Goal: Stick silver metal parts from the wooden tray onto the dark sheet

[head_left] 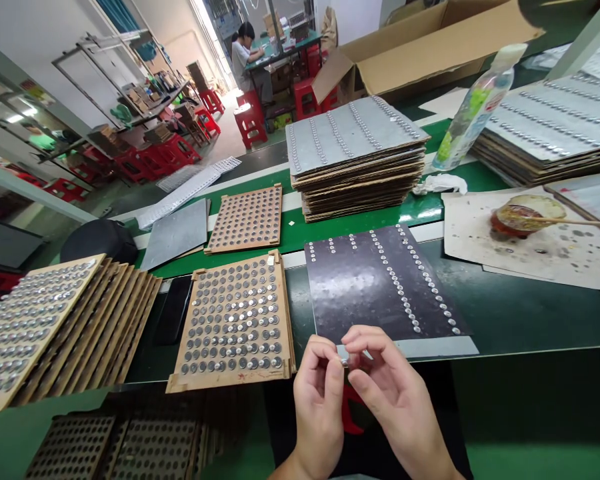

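The left hand (320, 400) pinches a tiny shiny silver piece (344, 363) between thumb and forefinger. Right beside that grip, the right hand (393, 400) curls, thumb and forefinger parted; from here I can't tell whether it touches the piece. Just beyond the grip, on the dark green worktop (500, 320), lies a dark glossy rectangular sheet (350, 287) with rows of small round silver pieces (401, 293). Left of the grip sits a brown square board (225, 381) filled with round metallic discs (223, 341).
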Motion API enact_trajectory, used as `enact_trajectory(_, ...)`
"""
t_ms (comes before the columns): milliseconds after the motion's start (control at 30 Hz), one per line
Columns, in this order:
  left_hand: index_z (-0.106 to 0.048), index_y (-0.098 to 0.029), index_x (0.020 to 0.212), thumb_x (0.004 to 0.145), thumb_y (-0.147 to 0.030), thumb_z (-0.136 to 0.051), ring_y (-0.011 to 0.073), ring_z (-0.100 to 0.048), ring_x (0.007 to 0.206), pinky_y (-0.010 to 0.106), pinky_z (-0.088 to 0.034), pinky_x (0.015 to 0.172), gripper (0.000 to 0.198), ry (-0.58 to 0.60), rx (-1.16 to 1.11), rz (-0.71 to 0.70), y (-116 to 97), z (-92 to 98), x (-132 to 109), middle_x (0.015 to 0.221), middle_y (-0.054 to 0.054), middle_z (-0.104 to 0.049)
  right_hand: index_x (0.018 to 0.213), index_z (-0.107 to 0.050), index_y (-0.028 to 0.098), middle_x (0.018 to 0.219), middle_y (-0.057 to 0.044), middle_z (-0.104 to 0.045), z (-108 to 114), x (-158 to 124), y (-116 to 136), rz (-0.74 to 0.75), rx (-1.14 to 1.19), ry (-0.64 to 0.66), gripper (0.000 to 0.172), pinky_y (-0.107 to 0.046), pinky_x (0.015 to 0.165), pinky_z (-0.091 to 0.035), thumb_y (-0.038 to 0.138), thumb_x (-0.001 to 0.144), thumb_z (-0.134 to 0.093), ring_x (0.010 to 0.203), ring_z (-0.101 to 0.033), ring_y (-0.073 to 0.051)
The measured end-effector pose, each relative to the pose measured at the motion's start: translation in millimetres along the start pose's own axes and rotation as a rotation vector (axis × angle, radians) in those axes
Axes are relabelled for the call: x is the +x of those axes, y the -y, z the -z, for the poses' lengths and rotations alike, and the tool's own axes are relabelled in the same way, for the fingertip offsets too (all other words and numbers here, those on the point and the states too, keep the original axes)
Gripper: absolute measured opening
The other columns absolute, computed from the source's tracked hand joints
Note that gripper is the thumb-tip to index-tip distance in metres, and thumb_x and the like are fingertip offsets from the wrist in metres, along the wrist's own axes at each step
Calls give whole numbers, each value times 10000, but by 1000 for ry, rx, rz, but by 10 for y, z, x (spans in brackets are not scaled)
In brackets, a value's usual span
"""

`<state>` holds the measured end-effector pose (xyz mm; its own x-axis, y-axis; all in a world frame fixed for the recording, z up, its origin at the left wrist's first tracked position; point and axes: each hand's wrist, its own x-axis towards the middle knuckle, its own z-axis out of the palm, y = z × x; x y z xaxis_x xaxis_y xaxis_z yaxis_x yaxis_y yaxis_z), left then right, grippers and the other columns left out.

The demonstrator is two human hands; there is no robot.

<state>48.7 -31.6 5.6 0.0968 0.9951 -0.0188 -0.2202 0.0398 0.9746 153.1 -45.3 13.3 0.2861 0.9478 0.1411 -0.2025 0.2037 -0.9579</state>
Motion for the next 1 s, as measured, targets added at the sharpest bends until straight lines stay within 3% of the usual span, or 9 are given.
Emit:
enact_trajectory(67,-584,-189,794,969,-482,-618,137,-522,734,219,-488,692,344,-58,56,-13,-15,-23,-3,811,9,-495,919,-691,253,999,-50,-643,-15,-22,-11,153,-189,-39,38,-218,743,-576,229,941,-671,889,-665,-156)
enact_trajectory(167,-591,-192,785,961,-520,-615,130,-520,723,203,-483,685,373,-135,116,-32,-31,-46,-8,797,5,-499,890,-669,241,972,-47,-641,-39,-46,-34,331,-377,-84,124,-229,816,-572,122,913,-644,957,-655,-165)
enact_trajectory(233,-600,-194,786,956,-526,-620,127,-526,730,196,-483,695,374,-169,138,-30,-39,-52,-11,801,5,-508,897,-658,234,956,-42,-643,-48,-52,-47,373,-418,-98,134,-221,804,-574,103,911,-632,922,-659,-155)
enact_trajectory(567,-598,-191,767,928,-548,-653,120,-517,737,185,-482,717,396,-207,93,47,-54,-64,-25,801,-1,-510,922,-628,246,878,-8,-673,-80,-45,-116,269,-295,-76,147,-171,703,-590,104,937,-599,791,-697,-114)
enact_trajectory(800,-605,-184,788,917,-553,-668,130,-507,741,207,-478,706,395,-156,-17,150,-25,-81,-45,801,4,-509,930,-611,258,890,0,-656,-102,-64,-133,207,-219,-74,155,-158,668,-587,111,960,-573,776,-694,-105)
enact_trajectory(900,-615,-181,813,918,-555,-665,121,-457,682,210,-451,654,391,-161,12,153,-48,51,0,764,-3,-495,1045,-623,268,1018,-28,-673,-22,-55,-188,207,-270,-102,142,-194,728,-589,154,970,-586,858,-696,-123)
enact_trajectory(1000,-621,-186,829,931,-586,-609,127,-437,631,225,-434,609,413,-256,247,79,-135,402,180,698,-18,-467,1166,-610,264,1175,-70,-662,161,-33,-293,213,-409,-170,220,-271,823,-555,216,953,-635,1016,-667,-173)
